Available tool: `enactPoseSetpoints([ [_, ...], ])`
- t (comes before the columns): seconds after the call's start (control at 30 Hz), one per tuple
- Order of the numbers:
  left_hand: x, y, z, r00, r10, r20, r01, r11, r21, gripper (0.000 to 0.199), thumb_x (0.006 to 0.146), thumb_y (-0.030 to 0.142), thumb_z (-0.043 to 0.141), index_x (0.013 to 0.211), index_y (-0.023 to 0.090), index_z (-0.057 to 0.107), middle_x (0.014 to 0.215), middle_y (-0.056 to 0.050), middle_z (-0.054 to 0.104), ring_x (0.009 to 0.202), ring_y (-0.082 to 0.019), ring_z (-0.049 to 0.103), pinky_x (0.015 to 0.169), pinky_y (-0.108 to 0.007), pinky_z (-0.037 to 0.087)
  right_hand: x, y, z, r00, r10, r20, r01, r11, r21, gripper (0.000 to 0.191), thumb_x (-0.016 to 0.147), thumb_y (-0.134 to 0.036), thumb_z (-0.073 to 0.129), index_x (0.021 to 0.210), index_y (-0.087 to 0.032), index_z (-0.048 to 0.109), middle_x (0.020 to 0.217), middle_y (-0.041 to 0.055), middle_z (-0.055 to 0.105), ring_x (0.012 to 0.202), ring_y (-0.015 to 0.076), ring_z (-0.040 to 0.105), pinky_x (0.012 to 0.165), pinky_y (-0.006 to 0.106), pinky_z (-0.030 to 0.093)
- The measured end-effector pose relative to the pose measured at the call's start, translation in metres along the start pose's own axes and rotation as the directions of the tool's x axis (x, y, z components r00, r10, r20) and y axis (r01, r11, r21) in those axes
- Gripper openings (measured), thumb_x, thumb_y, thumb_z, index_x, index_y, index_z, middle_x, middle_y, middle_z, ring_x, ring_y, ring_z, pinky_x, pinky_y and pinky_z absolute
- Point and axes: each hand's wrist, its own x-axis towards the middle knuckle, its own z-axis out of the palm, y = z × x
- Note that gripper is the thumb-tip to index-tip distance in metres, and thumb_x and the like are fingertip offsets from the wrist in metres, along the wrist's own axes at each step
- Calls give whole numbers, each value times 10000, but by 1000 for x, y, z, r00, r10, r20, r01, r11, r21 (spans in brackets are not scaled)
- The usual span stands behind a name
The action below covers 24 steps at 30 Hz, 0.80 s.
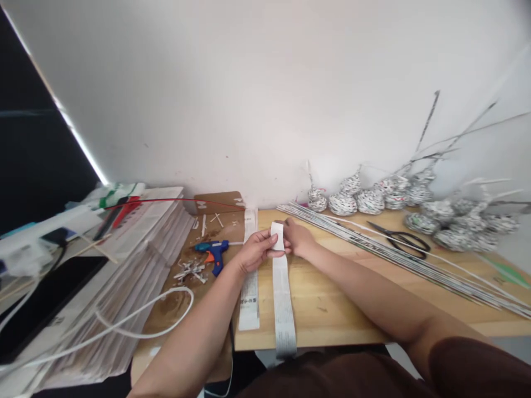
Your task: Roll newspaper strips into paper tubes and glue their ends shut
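My left hand (258,250) pinches a long newspaper strip (284,304) near its far end, thumb on top. My right hand (295,237) is closed on the same end from the other side, its fingertips partly hidden behind the paper. From my hands the strip runs toward me and hangs over the table's front edge. Beside it, left of my wrist, lie other newspaper strips (249,309) flat on the wood. A blue glue gun (216,255) with an orange trigger lies left of my left hand.
Tall newspaper stacks (153,265) with a black phone (50,304) on top stand left. Rolled paper sticks (373,246) lie diagonally on the right, near black scissors (406,242). Several woven paper gourds (370,201) line the wall. A white cable (141,334) loops at the left.
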Motion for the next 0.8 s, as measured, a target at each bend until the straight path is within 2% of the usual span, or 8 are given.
enactPoseSetpoints([
  [0.07, 0, 1, 1, 999, -24, 37, 24, 999, 21, 336, 754, 383, 725, 968, 131, 667, 926, -128, 723, 822, -210, 710, 727, -279, 560, 2, -2, 0, 1000, 19, -2, -19, 1000, -4, 371, 826, -421, 598, 1150, -241, 593, 1075, 112, 633, 757, 224, 643, 591, 275, 372],
  [0.17, -1, 1, 5, 994, -43, 105, 36, 997, 66, 336, 762, 403, 712, 956, 131, 672, 936, -137, 719, 842, -215, 703, 744, -289, 550, 7, 0, -2, 999, 38, -20, -38, 999, 3, 319, 874, -471, 510, 1015, -214, 636, 924, 100, 669, 725, 215, 626, 580, 274, 350],
  [0.27, -2, 0, 8, 987, -63, 145, 47, 992, 115, 369, 754, 445, 705, 917, 116, 683, 901, -146, 716, 855, -220, 693, 737, -289, 539, 12, 3, -2, 999, 42, -27, -42, 999, 23, 440, 926, -536, 372, 893, -212, 668, 808, 89, 688, 694, 207, 620, 566, 276, 331],
  [0.37, -2, -1, 9, 989, -61, 138, 42, 990, 133, 401, 744, 475, 702, 920, 116, 689, 835, -130, 712, 836, -219, 686, 723, -295, 536, 13, 3, 1, 998, 62, -31, -60, 997, 49, 629, 924, -636, 244, 754, -217, 682, 692, 72, 679, 619, 196, 607, 542, 278, 316],
  [0.43, -1, -3, 8, 990, -57, 129, 39, 990, 137, 411, 747, 486, 693, 936, 121, 691, 815, -120, 711, 823, -218, 685, 718, -302, 537, 12, 2, 4, 996, 74, -41, -72, 995, 67, 679, 904, -682, 221, 715, -221, 682, 642, 61, 666, 583, 192, 596, 537, 279, 315],
  [0.53, 0, -4, 8, 991, -62, 121, 45, 989, 141, 411, 760, 485, 681, 949, 120, 689, 815, -118, 713, 822, -217, 685, 726, -311, 540, 10, 2, 8, 993, 88, -78, -81, 992, 92, 676, 920, -655, 207, 722, -209, 675, 663, 74, 669, 604, 201, 600, 544, 282, 315],
  [0.67, -1, -4, 10, 991, -56, 119, 39, 989, 146, 416, 763, 491, 675, 932, 112, 682, 801, -115, 713, 801, -207, 684, 717, -300, 541, 11, 3, 11, 985, 99, -143, -78, 986, 145, 542, 959, -528, 264, 803, -186, 654, 763, 106, 680, 664, 215, 608, 580, 289, 344],
  [0.8, -1, -3, 11, 990, -54, 127, 38, 992, 124, 422, 758, 488, 682, 944, 110, 685, 805, -119, 712, 783, -193, 681, 701, -277, 539, 13, 4, 12, 969, 111, -222, -55, 968, 246, 338, 950, -347, 350, 1013, -157, 623, 917, 123, 683, 785, 226, 626, 672, 301, 415],
])
